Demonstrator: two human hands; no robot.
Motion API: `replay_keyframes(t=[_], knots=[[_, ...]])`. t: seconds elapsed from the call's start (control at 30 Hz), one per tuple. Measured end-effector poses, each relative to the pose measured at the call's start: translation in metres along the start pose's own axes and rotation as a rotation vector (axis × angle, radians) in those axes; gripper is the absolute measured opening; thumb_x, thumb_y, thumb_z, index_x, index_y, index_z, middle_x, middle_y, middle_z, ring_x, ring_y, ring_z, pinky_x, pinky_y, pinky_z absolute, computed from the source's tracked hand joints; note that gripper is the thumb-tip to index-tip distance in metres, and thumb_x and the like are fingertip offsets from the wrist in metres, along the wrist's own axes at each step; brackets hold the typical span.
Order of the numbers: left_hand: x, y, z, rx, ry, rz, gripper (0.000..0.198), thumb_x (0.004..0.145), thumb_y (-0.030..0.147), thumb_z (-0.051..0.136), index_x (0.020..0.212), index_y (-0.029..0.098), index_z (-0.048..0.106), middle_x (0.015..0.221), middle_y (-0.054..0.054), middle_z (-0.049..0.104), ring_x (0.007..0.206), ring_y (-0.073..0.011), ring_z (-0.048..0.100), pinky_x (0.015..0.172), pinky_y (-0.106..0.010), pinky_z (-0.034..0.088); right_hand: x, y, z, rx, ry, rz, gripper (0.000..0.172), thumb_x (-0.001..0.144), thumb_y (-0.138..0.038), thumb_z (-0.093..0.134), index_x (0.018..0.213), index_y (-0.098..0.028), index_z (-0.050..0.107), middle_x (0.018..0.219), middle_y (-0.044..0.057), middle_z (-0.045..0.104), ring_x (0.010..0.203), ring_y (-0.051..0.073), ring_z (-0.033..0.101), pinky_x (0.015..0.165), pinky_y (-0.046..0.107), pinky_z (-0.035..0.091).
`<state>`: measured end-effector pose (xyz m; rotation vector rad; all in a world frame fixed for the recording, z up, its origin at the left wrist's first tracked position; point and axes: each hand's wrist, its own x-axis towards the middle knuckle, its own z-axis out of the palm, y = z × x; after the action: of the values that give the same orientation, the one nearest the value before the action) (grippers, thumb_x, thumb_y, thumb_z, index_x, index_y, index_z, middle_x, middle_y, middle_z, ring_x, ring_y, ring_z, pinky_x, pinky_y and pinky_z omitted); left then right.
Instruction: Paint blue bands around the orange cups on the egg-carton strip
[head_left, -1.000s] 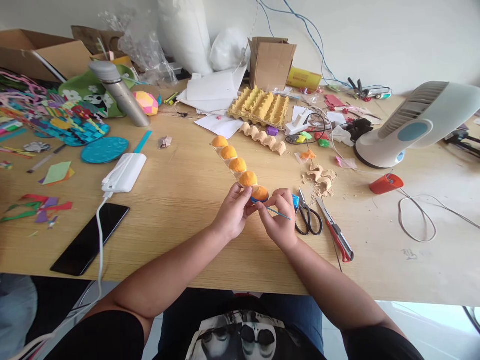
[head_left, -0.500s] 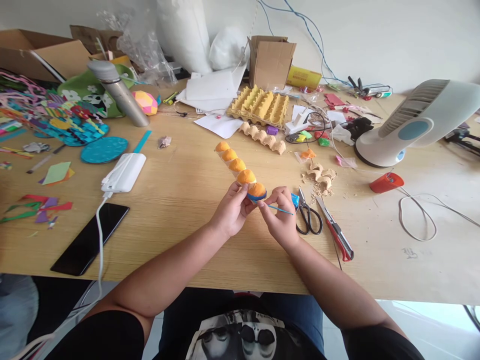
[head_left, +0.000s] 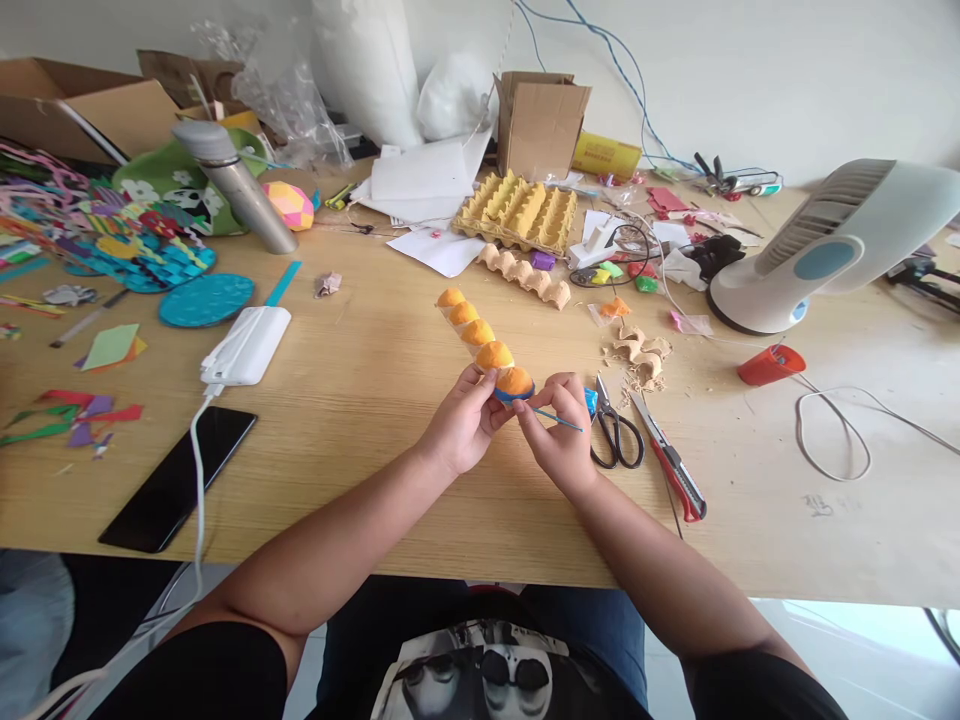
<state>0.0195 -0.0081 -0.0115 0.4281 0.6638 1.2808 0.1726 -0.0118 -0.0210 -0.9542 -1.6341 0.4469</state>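
My left hand (head_left: 466, 420) is closed around the near end of an egg-carton strip (head_left: 495, 354), its row of bumps coated in orange, held above the wooden table. A blue band rims the bump nearest me. At that rim my right hand (head_left: 556, 430) pinches a thin blue strand (head_left: 559, 418), whose loose end sticks out to the right. Where the strand meets the band is partly hidden by my fingers. Just right of my right hand lie a small blue packet (head_left: 591, 401), partly covered, and black-handled scissors (head_left: 618, 435).
A red utility knife (head_left: 679, 470) lies right of the scissors. Carton scraps (head_left: 637, 350), a bare carton strip (head_left: 525, 275) and a yellow egg tray (head_left: 517, 215) are farther back. A fan (head_left: 832, 250) and red cup (head_left: 772, 365) stand right; a phone (head_left: 180, 480) and power bank (head_left: 246, 345) lie left.
The far end of the egg-carton strip has tipped slightly to the right and toward me. Both hands keep nearly the same place and grip.
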Motion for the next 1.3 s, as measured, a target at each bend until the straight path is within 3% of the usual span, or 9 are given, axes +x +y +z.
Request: replay_keyframes(t=[0.13, 0.2, 0.27, 0.37, 0.5, 0.63, 0.9, 1.1, 1.3], knots=[[0.004, 0.006, 0.0, -0.002, 0.037, -0.032, 0.021, 0.094, 0.031, 0.082, 0.107, 0.021, 0.067, 0.096, 0.0, 0.078, 0.082, -0.0113, 0.075, 0.071, -0.02, 0.062, 0.005, 0.005, -0.006, 0.251, -0.011, 0.094, 0.026, 0.097, -0.039, 0.075, 0.08, -0.025, 0.063, 0.087, 0.001, 0.057, 0.084, 0.02, 0.056, 0.081, 0.037, 0.047], [0.007, 0.009, -0.001, -0.014, 0.081, -0.052, 0.013, 0.097, 0.025, 0.076, 0.107, 0.02, 0.069, 0.096, 0.0, 0.078, 0.081, -0.0114, 0.075, 0.07, -0.02, 0.062, 0.01, 0.011, -0.009, 0.407, 0.054, 0.251, 0.03, 0.101, -0.05, 0.07, 0.084, -0.025, 0.065, 0.081, 0.0, 0.057, 0.078, 0.018, 0.053, 0.076, 0.035, 0.045], [0.009, 0.012, -0.002, -0.02, 0.109, -0.075, 0.007, 0.099, 0.022, 0.072, 0.105, 0.019, 0.07, 0.097, -0.001, 0.078, 0.08, -0.0117, 0.075, 0.069, -0.021, 0.062, 0.016, 0.018, -0.01, 0.551, 0.098, 0.437, 0.035, 0.103, -0.06, 0.062, 0.102, -0.027, 0.072, 0.074, -0.002, 0.058, 0.072, 0.018, 0.052, 0.07, 0.034, 0.043], [0.012, 0.015, -0.006, -0.015, 0.099, -0.097, 0.005, 0.101, 0.021, 0.068, 0.099, 0.017, 0.071, 0.096, -0.002, 0.077, 0.08, -0.0125, 0.074, 0.066, -0.021, 0.062, 0.022, 0.024, -0.009, 0.647, 0.078, 0.631, 0.044, 0.098, -0.066, 0.065, 0.119, -0.028, 0.073, 0.067, -0.004, 0.06, 0.064, 0.016, 0.051, 0.065, 0.032, 0.041], [0.016, 0.017, -0.011, -0.017, 0.069, -0.086, 0.011, 0.103, 0.021, 0.064, 0.101, 0.015, 0.073, 0.097, -0.003, 0.077, 0.08, -0.0124, 0.074, 0.064, -0.022, 0.061, 0.02, 0.023, -0.005, 0.633, -0.151, 0.785, 0.044, 0.086, -0.067, 0.079, 0.082, -0.023, 0.074, 0.07, -0.001, 0.068, 0.067, 0.014, 0.058, 0.068, 0.031, 0.045], [0.019, 0.017, -0.013, -0.002, 0.053, -0.104, 0.015, 0.103, 0.025, 0.066, 0.097, 0.013, 0.073, 0.088, -0.005, 0.075, 0.072, -0.0122, 0.071, 0.057, -0.019, 0.056, 0.014, 0.017, -0.002, 0.819, -0.35, 0.914, 0.049, 0.076, -0.068, 0.089, 0.084, -0.021, 0.077, 0.084, 0.002, 0.076, 0.077, 0.015, 0.066, 0.073, 0.028, 0.049], [0.019, 0.015, -0.013, 0.047, -0.017, -0.138, 0.022, 0.1, 0.03, 0.07, 0.086, 0.013, 0.069, 0.075, -0.006, 0.071, 0.058, -0.0109, 0.063, 0.046, -0.018, 0.042, 0.009, 0.013, 0.005, 1.042, -0.3, 1.003, 0.043, 0.066, -0.053, 0.103, 0.084, -0.022, 0.079, 0.083, 0.0, 0.078, 0.076, 0.012, 0.066, 0.071, 0.023, 0.052], [0.021, 0.015, -0.015, 0.052, 0.026, -0.162, 0.022, 0.103, 0.029, 0.066, 0.088, 0.012, 0.069, 0.071, -0.004, 0.067, 0.056, -0.0095, 0.06, 0.044, -0.016, 0.04, 0.005, 0.013, 0.009, 1.091, -0.274, 0.996, 0.04, 0.069, -0.049, 0.103, 0.084, -0.022, 0.078, 0.082, 0.0, 0.079, 0.074, 0.011, 0.068, 0.072, 0.022, 0.056], [0.017, 0.015, -0.011, -0.01, 0.03, -0.262, 0.025, 0.102, 0.038, 0.071, 0.094, 0.014, 0.07, 0.075, -0.004, 0.069, 0.054, -0.0068, 0.057, 0.041, -0.013, 0.035, 0.005, 0.019, 0.01, 1.128, -0.185, 0.939, 0.034, 0.075, -0.045, 0.1, 0.086, -0.023, 0.077, 0.082, -0.002, 0.078, 0.076, 0.011, 0.069, 0.074, 0.024, 0.059]])
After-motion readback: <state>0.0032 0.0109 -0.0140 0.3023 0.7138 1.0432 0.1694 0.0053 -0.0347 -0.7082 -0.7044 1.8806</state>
